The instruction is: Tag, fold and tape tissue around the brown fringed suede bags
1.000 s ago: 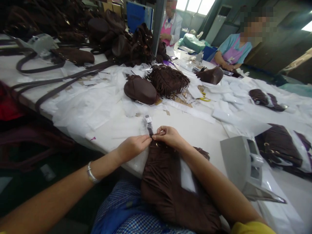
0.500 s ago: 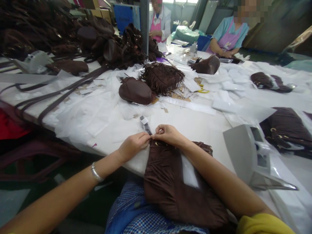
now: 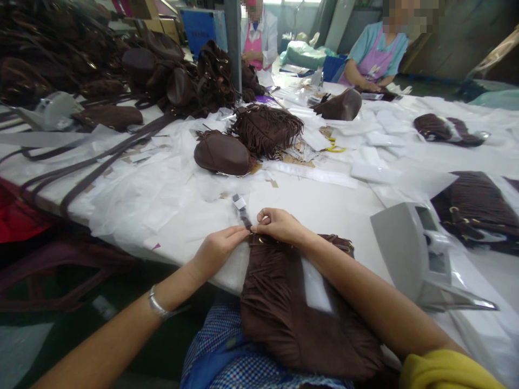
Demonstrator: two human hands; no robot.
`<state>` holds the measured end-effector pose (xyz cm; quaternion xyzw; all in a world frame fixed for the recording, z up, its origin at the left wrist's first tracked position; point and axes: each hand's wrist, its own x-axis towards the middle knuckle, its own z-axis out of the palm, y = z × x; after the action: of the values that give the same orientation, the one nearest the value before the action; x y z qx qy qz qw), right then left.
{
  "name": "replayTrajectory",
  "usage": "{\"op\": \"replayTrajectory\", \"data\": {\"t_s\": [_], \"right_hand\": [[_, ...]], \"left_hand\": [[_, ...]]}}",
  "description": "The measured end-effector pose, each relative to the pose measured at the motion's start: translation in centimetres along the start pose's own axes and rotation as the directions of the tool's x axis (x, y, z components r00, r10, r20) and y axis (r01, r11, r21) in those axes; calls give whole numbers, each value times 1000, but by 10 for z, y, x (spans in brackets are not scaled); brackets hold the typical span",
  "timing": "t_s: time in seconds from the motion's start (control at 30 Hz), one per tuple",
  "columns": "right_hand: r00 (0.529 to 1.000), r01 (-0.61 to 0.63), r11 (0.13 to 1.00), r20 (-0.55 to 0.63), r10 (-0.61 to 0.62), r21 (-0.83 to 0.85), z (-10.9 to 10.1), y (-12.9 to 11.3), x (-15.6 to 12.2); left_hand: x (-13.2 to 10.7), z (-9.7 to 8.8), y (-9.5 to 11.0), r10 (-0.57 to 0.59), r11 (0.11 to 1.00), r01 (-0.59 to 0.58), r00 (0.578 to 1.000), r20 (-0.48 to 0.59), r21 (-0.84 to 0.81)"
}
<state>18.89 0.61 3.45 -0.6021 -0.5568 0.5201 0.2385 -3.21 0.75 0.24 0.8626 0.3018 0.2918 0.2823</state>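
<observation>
A dark brown fringed handbag (image 3: 284,302) lies partly on the table edge and partly over my lap, its top edge toward the table. At the bag's upper left corner, near a gold ring, my left hand (image 3: 221,246) pinches with fingertips pressed together. Right beside it, my right hand (image 3: 279,224) is closed in a pinch at the same corner. What lies between the fingertips is too small to make out. Just beyond them a small dark packet with a white label (image 3: 240,204) rests on the table. A white sheet (image 3: 318,286) sits against the bag, partly behind my right forearm.
A grey tape dispenser (image 3: 409,254) stands at right, near another brown bag (image 3: 474,210). Further back lie a brown bag (image 3: 223,153), a fringed bag (image 3: 265,127) and yellow-handled scissors (image 3: 335,147). Bags pile up at left. Two people (image 3: 375,59) work across the table (image 3: 316,200).
The fingers of my left hand have straightened a little at the bag's corner. The view has shifted slightly; both hands stay in the same place on the bag.
</observation>
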Motion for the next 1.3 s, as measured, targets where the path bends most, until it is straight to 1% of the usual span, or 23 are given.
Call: {"op": "replayTrajectory", "data": {"t_s": [0.07, 0.13, 0.2, 0.27, 0.33, 0.37, 0.43, 0.5, 0.53, 0.6, 0.67, 0.73, 0.83, 0.9, 0.93, 1.0, 1.03, 1.07, 1.1, 1.2, 1.3], "right_hand": [[1000, -1, 1000, -6, 1, 4, 0, -2, -1], [1000, 5, 1000, -15, -5, -14, -1, -3, -2], [1000, 18, 998, -22, -19, -52, -3, -3, -3], [999, 43, 994, -28, -46, -96, -3, -3, -4], [996, 74, 987, -46, -81, -143, -3, -3, -5], [993, 91, 981, -58, -103, -174, -3, -3, -5], [985, 127, 960, -83, -152, -250, -2, -3, -5], [976, 165, 936, -84, -200, -311, -2, -3, -5], [972, 185, 924, -79, -223, -333, -2, -3, -6], [962, 226, 902, -61, -265, -367, -3, -3, -6], [951, 271, 882, -36, -308, -385, -4, -1, -5], [938, 311, 868, -25, -347, -388, -5, 2, -4], [916, 344, 847, -54, -398, -404, -5, 6, -4], [883, 372, 815, -103, -459, -445, -3, 5, -5], [852, 404, 785, -120, -510, -470, -1, 4, -6], [776, 490, 715, -123, -618, -500, 2, 1, -10], [745, 531, 689, -114, -657, -493, 4, 0, -11], [729, 566, 677, -99, -678, -470, 6, -1, -12], [726, 586, 683, -92, -681, -436, 7, -2, -13], [759, 587, 744, -101, -643, -320, 10, 0, -11], [787, 567, 788, -125, -604, -241, 10, 2, -8]], "left_hand": [[1, 0, 1, 29, 998, -30, 999, 20, 51], [4, 0, 4, 34, 993, -38, 999, 42, 112], [8, 0, 9, 9, 988, -15, 999, 43, 154], [12, 0, 14, -45, 985, 42, 999, 12, 166], [15, 0, 17, -121, 985, 123, 992, -29, 119], [15, 0, 17, -168, 983, 171, 985, -42, 63], [12, -1, 15, -288, 951, 283, 957, -21, -121], [8, -1, 11, -394, 855, 392, 917, 66, -339], [6, -2, 9, -420, 793, 427, 900, 118, -434], [2, -5, 5, -420, 675, 461, 882, 215, -576], [1, -10, 2, -411, 577, 479, 870, 272, -662], [1, -15, 1, -453, 488, 493, 848, 274, -720], [4, -20, 2, -560, 404, 472, 805, 196, -784], [6, -21, 4, -601, 390, 455, 785, 153, -801], [7, -21, 5, -610, 391, 450, 780, 140, -803], [10, -21, 9, -612, 402, 436, 782, 117, -805], [12, -21, 11, -607, 410, 427, 787, 108, -806], [13, -21, 14, -602, 417, 419, 792, 100, -807], [15, -21, 16, -596, 425, 411, 798, 92, -807], [18, -19, 20, -590, 442, 395, 804, 71, -805], [16, -17, 21, -617, 457, 372, 787, 13, -808]]}}
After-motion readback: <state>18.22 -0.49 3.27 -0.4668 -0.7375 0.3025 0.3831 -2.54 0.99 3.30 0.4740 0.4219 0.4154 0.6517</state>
